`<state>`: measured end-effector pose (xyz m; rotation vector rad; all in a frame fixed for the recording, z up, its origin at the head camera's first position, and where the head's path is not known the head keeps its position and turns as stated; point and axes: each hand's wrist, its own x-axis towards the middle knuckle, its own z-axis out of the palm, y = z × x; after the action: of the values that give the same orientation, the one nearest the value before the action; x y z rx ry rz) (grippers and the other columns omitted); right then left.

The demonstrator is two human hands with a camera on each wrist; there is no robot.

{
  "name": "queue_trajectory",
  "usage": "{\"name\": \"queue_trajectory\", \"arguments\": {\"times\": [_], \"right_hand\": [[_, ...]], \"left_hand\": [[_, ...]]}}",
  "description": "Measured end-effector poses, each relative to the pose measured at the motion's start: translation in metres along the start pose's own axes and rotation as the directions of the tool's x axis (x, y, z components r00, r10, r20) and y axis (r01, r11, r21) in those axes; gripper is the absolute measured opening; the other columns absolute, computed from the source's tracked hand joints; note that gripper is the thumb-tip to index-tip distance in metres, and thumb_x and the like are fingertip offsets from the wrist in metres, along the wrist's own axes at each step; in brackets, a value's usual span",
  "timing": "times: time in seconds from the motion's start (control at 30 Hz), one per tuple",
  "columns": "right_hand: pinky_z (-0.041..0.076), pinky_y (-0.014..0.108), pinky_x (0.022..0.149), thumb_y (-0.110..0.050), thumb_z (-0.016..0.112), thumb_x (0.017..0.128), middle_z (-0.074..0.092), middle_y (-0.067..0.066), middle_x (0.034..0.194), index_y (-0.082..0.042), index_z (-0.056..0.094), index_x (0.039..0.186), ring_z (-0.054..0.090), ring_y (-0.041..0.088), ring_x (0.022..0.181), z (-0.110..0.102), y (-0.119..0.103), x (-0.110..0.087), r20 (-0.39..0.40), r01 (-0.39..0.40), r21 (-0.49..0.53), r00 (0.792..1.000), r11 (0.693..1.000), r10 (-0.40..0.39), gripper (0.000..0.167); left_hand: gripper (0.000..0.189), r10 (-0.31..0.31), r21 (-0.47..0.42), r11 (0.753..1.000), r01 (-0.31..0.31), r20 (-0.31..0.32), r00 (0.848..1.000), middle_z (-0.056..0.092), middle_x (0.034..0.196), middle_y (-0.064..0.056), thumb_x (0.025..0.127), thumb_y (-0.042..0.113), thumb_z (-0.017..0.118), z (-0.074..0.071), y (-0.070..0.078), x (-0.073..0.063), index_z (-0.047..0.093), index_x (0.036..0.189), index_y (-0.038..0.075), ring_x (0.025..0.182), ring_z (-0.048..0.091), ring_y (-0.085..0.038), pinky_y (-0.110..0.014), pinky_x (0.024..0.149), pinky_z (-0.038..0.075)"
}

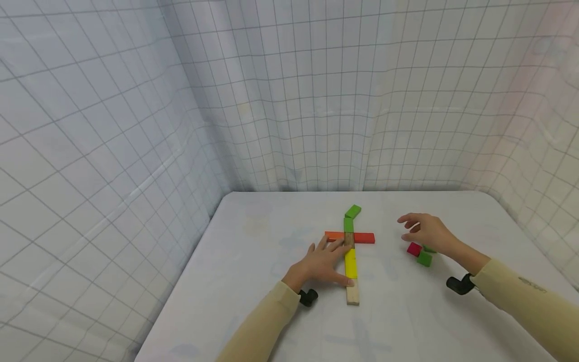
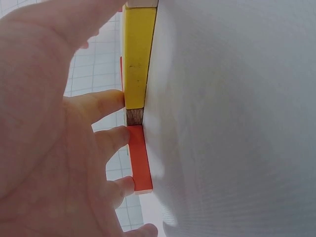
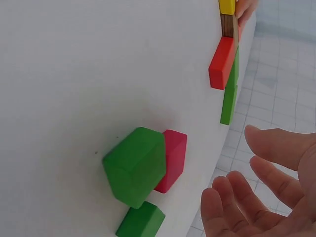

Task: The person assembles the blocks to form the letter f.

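Note:
On the white table, several wooden blocks lie end to end in a cross shape. Its upright runs from a pale wood block (image 1: 353, 294) through a yellow block (image 1: 351, 266) and a brown block (image 1: 350, 241) to a green block (image 1: 348, 224). An orange block (image 2: 140, 158) and a red block (image 1: 364, 238) form the arms. A second green block (image 1: 353, 210) slants off the top. My left hand (image 1: 320, 264) rests along the left side with fingers spread, fingertips touching the blocks. My right hand (image 1: 427, 232), loosely bent and holding nothing, hovers above a small separate group.
That group has a crimson block (image 3: 173, 160), a large-looking green block (image 3: 136, 168) and another green block (image 3: 140, 222). Grid-patterned white curtains (image 1: 289, 100) hang behind and beside the table (image 1: 253, 291).

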<state>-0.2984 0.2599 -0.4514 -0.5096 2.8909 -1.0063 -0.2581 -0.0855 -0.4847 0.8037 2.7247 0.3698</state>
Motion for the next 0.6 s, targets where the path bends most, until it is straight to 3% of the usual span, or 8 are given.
{"name": "queue_trajectory", "arguments": {"times": [0.37, 0.6], "right_hand": [[0.056, 0.038, 0.079, -0.015, 0.084, 0.082, 0.065, 0.018, 0.115, -0.004, 0.065, 0.128, 0.065, 0.032, 0.102, 0.005, 0.019, -0.018, 0.062, -0.015, 0.026, 0.998, 1.0, 0.013, 0.051], [0.057, 0.039, 0.077, -0.012, 0.086, 0.079, 0.066, 0.012, 0.107, -0.005, 0.066, 0.126, 0.064, 0.029, 0.097, 0.011, 0.025, -0.019, 0.038, 0.014, -0.012, 0.999, 1.0, -0.013, 0.052]], "left_hand": [[0.1, -0.003, 0.007, 1.0, 0.003, 0.004, 1.0, 0.009, 0.168, 0.009, 0.077, 0.076, 0.067, -0.001, 0.002, 0.0, 0.024, 0.16, 0.039, 0.153, 0.001, -0.036, -0.067, 0.116, 0.01], [0.101, -0.012, 0.009, 1.0, 0.012, 0.005, 1.0, 0.009, 0.168, 0.009, 0.077, 0.076, 0.068, -0.001, 0.002, 0.0, 0.024, 0.16, 0.039, 0.153, 0.002, -0.036, -0.067, 0.116, 0.011]]}}
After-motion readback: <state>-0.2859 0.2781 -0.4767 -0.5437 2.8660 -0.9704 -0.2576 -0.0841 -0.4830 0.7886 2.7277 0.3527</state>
